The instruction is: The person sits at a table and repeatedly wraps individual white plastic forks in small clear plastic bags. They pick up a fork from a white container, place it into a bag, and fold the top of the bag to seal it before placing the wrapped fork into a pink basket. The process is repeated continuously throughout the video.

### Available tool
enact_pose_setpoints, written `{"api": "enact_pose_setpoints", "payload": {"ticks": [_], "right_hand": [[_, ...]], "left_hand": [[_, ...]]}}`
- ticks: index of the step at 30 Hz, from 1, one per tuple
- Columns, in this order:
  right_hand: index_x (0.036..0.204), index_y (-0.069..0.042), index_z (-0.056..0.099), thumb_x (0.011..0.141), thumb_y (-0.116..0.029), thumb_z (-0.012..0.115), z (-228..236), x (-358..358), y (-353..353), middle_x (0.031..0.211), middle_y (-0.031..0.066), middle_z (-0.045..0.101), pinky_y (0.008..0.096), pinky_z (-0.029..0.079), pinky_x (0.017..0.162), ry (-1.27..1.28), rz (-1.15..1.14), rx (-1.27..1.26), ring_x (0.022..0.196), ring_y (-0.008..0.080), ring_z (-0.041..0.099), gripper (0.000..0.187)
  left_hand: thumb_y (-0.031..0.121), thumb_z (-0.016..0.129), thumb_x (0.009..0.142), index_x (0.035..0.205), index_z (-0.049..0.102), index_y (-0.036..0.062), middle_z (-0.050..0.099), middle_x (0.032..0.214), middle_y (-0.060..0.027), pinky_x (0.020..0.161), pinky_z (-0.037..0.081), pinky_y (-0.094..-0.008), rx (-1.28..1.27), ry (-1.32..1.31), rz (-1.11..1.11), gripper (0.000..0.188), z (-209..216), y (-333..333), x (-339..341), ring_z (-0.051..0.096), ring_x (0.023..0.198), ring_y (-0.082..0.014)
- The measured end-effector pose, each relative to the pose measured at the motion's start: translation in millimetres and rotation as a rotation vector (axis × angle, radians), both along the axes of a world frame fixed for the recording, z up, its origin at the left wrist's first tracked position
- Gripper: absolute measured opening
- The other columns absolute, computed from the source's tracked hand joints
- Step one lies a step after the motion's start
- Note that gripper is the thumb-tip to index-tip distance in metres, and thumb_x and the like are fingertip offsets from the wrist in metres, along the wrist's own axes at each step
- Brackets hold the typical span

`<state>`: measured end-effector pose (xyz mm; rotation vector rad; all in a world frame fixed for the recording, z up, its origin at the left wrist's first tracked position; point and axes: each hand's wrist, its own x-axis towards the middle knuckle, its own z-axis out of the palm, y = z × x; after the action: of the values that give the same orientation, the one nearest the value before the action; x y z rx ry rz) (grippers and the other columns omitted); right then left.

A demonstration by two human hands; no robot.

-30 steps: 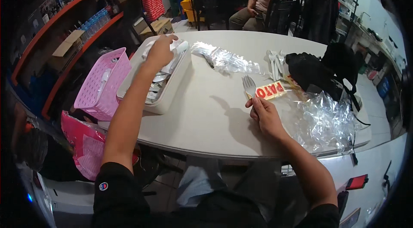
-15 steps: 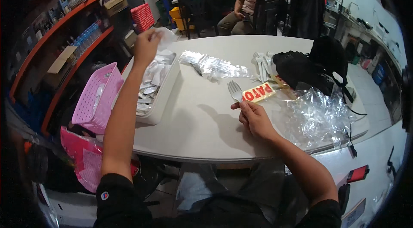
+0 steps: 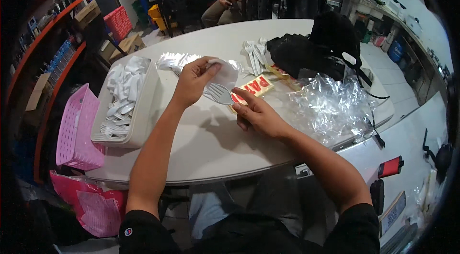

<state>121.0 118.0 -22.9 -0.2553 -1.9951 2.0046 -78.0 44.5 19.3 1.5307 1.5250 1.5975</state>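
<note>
We see a white plastic fork [image 3: 218, 93] held low over the round white table [image 3: 211, 144], between the two hands near the table's middle. It is pale and slightly translucent, with its tines spread toward our left. Its long axis runs roughly left to right, tines left, handle going right into the right hand [image 3: 258, 115], whose fingers are closed on the handle end. The left hand [image 3: 194, 81] pinches a small white paper napkin [image 3: 224, 74] between thumb and fingertips, just above the fork's tines and touching or nearly touching them; we cannot tell which.

Left of the hands sits a grey rectangular tub of white wrapped cutlery [image 3: 124, 101], close to the table's edge, with a pink plastic basket [image 3: 76, 129] beyond it, off the table. To the right lies crumpled clear plastic wrap [image 3: 335, 105], and behind it a black bag [image 3: 306, 50]. Bare tabletop lies below the hands toward the near edge.
</note>
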Motion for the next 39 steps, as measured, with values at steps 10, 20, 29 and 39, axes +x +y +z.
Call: {"api": "enact_pose_setpoints", "payload": {"ticks": [10, 20, 29, 39], "right_hand": [[0.132, 0.007, 0.040, 0.101, -0.030, 0.049, 0.9, -0.6, -3.9, 0.070, 0.0022, 0.051, 0.0243, 0.040, 0.055, -0.074, 0.059, -0.024, 0.060, 0.0091, 0.051, 0.050], [0.131, 0.001, 0.043, 0.101, -0.033, 0.049, 4.0, 1.3, -4.4, 0.066, -0.0002, 0.051, 0.0220, 0.033, 0.051, -0.083, -0.037, -0.100, 0.058, 0.0058, 0.045, 0.046], [0.133, 0.000, 0.042, 0.101, -0.031, 0.049, -8.9, -2.9, -0.2, 0.065, -0.0004, 0.051, 0.0217, 0.034, 0.051, -0.016, -0.020, -0.132, 0.057, 0.0060, 0.047, 0.045], [0.108, -0.005, 0.045, 0.099, -0.026, 0.053, -8.2, -2.0, -8.8, 0.068, 0.0021, 0.055, 0.0238, 0.040, 0.054, -0.021, -0.079, -0.060, 0.059, 0.0089, 0.053, 0.024]], "left_hand": [[0.011, 0.060, 0.094, 0.113, 0.063, 0.0010, 0.068, 0.095, -0.0049, 0.080, 0.047, -0.0222, -0.093, -0.006, -0.054, 0.021, 1.0, -16.7, -5.3, 0.059, 0.090, -0.0075], [0.015, 0.067, 0.068, 0.118, 0.057, 0.0135, 0.039, 0.142, -0.0115, 0.107, 0.035, -0.0488, 0.055, 0.294, -0.044, 0.050, 20.0, -41.2, -15.5, 0.041, 0.129, -0.0305], [0.017, 0.081, 0.072, 0.088, 0.070, 0.0095, 0.046, 0.134, -0.0131, 0.102, 0.041, -0.0446, 0.010, 0.641, -0.077, 0.021, 17.7, -41.1, 4.2, 0.048, 0.123, -0.0317], [0.013, 0.074, 0.081, 0.090, 0.064, 0.0047, 0.057, 0.118, -0.0101, 0.091, 0.047, -0.0347, 0.007, 0.548, -0.079, 0.015, 4.3, -35.8, 11.3, 0.058, 0.108, -0.0225]]}}
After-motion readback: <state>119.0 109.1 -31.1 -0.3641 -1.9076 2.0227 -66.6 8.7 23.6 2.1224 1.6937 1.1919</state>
